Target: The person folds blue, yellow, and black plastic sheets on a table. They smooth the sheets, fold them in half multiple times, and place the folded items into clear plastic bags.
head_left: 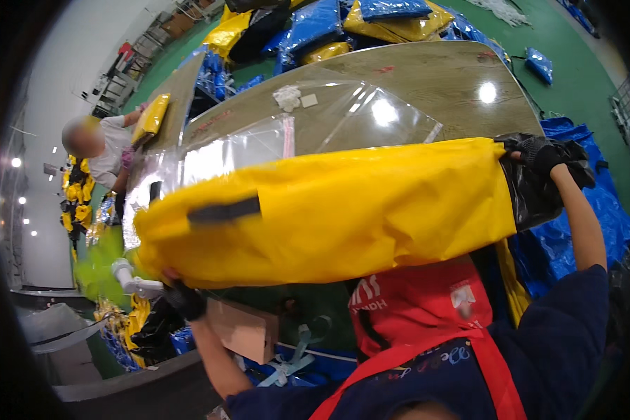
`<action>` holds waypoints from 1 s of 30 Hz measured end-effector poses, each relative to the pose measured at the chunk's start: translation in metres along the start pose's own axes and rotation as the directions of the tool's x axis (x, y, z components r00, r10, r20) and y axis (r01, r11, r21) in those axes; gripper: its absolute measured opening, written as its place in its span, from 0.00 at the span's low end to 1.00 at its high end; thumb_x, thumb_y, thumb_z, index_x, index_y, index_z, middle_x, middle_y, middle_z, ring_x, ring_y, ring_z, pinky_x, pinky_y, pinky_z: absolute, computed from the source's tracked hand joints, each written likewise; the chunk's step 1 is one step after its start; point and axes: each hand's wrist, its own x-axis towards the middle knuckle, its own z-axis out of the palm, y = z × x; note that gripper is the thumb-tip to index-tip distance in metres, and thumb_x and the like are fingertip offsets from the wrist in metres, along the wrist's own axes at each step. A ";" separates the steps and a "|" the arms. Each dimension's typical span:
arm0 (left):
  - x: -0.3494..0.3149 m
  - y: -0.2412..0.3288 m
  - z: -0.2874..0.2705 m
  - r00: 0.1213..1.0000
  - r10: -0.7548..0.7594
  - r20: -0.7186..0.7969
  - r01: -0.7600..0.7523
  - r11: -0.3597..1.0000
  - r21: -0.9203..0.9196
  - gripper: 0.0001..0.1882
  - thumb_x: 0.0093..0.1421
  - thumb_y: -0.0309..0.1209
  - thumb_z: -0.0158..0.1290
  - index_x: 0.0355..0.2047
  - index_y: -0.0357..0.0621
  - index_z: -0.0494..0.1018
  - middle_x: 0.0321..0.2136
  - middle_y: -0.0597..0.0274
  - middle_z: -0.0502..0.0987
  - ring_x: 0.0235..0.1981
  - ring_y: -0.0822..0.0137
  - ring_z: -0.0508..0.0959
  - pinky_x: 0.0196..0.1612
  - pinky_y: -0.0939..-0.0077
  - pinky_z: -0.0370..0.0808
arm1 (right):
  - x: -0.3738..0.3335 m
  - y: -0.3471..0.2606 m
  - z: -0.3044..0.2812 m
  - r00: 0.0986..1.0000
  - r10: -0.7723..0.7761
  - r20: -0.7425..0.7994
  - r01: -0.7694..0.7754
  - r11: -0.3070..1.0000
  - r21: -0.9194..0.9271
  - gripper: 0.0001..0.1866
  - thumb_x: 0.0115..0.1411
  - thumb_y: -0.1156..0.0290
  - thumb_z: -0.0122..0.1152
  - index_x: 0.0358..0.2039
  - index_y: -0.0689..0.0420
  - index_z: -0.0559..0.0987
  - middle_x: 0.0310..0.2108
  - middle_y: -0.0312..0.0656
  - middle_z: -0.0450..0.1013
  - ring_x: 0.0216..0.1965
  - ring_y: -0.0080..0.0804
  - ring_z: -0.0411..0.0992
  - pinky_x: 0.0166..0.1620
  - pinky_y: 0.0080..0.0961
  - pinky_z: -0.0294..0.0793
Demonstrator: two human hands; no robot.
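Note:
A long yellow bag (371, 203) of smooth coated fabric stretches between my hands, above the near edge of the table. It has a black patch (224, 209) near its left end and a black section (535, 192) at its right end. My right hand (539, 155), in a black fingerless glove, is closed on the black end. My left hand (184, 297), also gloved, grips the bag's lower left edge; its fingers are partly hidden and blurred. Clear plastic bags (371, 115) lie flat on the table beyond the yellow bag.
The wood-patterned table (455, 84) carries a crumpled white scrap (287, 98). Folded blue and yellow packs (315, 28) are piled behind it. A co-worker (101, 150) holds a yellow pack (151, 119) at left. A cardboard box (238, 329) sits below; blue sheeting (574, 238) lies at right.

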 end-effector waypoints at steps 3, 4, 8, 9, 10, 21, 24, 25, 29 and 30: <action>0.034 -0.032 0.021 0.843 -0.285 0.455 0.089 0.910 0.406 0.25 0.63 0.47 0.38 0.42 0.37 0.73 0.36 0.40 0.74 0.37 0.42 0.72 0.40 0.55 0.69 | 0.000 0.023 0.008 0.989 0.078 -0.129 -0.081 0.997 -0.019 0.26 0.56 0.46 0.53 0.48 0.50 0.76 0.46 0.44 0.74 0.49 0.43 0.71 0.52 0.31 0.67; 0.036 -0.074 0.022 0.828 -0.237 0.507 -0.229 0.683 0.694 0.27 0.64 0.48 0.37 0.41 0.36 0.74 0.34 0.39 0.75 0.35 0.41 0.73 0.38 0.54 0.70 | 0.013 0.021 0.015 0.993 0.019 -0.119 -0.022 0.999 -0.026 0.27 0.55 0.45 0.52 0.48 0.50 0.76 0.46 0.46 0.73 0.48 0.44 0.71 0.52 0.32 0.67; 0.020 -0.049 0.096 0.863 -0.310 0.398 -0.126 0.630 0.766 0.38 0.59 0.62 0.36 0.28 0.35 0.77 0.28 0.33 0.75 0.37 0.37 0.74 0.41 0.50 0.68 | 0.020 0.008 0.013 0.993 0.119 0.022 -0.112 0.972 -0.208 0.28 0.55 0.43 0.51 0.46 0.52 0.77 0.45 0.51 0.73 0.47 0.46 0.71 0.51 0.35 0.67; 0.018 -0.051 0.095 0.817 -0.400 0.416 -0.094 0.619 0.780 0.38 0.58 0.63 0.36 0.29 0.36 0.77 0.28 0.34 0.75 0.37 0.37 0.74 0.41 0.51 0.68 | 0.023 0.021 0.020 0.994 0.107 -0.012 -0.108 0.981 -0.161 0.30 0.54 0.41 0.50 0.42 0.55 0.79 0.43 0.52 0.73 0.46 0.48 0.71 0.51 0.37 0.67; 0.017 -0.025 0.118 0.809 -0.465 0.358 -0.016 0.592 0.806 0.38 0.58 0.63 0.37 0.28 0.37 0.78 0.27 0.35 0.75 0.36 0.38 0.75 0.40 0.51 0.69 | 0.023 0.043 0.036 0.993 0.117 -0.028 -0.120 0.978 -0.173 0.31 0.54 0.40 0.50 0.40 0.55 0.80 0.43 0.52 0.74 0.46 0.48 0.71 0.50 0.37 0.68; 0.029 0.028 0.090 0.875 -0.322 0.362 0.440 0.840 -0.318 0.25 0.57 0.44 0.57 0.44 0.33 0.73 0.39 0.58 0.77 0.34 0.64 0.77 0.39 0.71 0.73 | 0.026 0.049 0.037 0.987 0.128 -0.094 -0.145 0.965 -0.218 0.32 0.52 0.37 0.52 0.38 0.56 0.81 0.38 0.49 0.76 0.42 0.46 0.74 0.46 0.36 0.71; 0.014 -0.072 0.057 0.896 -0.401 0.190 0.318 0.879 0.354 0.30 0.52 0.54 0.57 0.35 0.33 0.77 0.30 0.48 0.79 0.30 0.56 0.78 0.36 0.66 0.73 | 0.040 0.020 0.032 0.993 0.120 0.004 -0.118 0.980 -0.158 0.32 0.51 0.39 0.55 0.39 0.57 0.80 0.39 0.51 0.76 0.42 0.46 0.74 0.47 0.37 0.70; 0.016 -0.069 0.078 0.890 -0.440 0.118 0.310 0.775 0.552 0.33 0.50 0.57 0.56 0.33 0.33 0.77 0.28 0.44 0.78 0.30 0.53 0.78 0.37 0.64 0.73 | 0.040 0.025 0.033 0.997 0.079 -0.025 -0.081 0.992 -0.099 0.32 0.51 0.40 0.55 0.41 0.56 0.79 0.40 0.51 0.76 0.43 0.46 0.73 0.48 0.36 0.70; 0.015 0.030 0.153 0.902 -0.428 0.065 0.203 0.550 0.810 0.41 0.53 0.67 0.40 0.37 0.38 0.77 0.33 0.38 0.77 0.40 0.42 0.76 0.42 0.54 0.71 | 0.025 0.036 0.032 1.000 0.024 0.020 -0.026 0.997 0.071 0.30 0.52 0.48 0.59 0.52 0.51 0.73 0.46 0.48 0.73 0.46 0.45 0.72 0.52 0.32 0.67; 0.015 0.031 0.150 0.940 -0.339 0.026 0.165 0.522 0.837 0.41 0.53 0.66 0.40 0.47 0.38 0.72 0.40 0.38 0.75 0.44 0.43 0.75 0.46 0.54 0.70 | 0.028 0.045 0.032 0.999 -0.024 0.032 0.021 0.996 0.090 0.34 0.50 0.44 0.59 0.52 0.54 0.72 0.46 0.50 0.73 0.46 0.46 0.72 0.52 0.34 0.67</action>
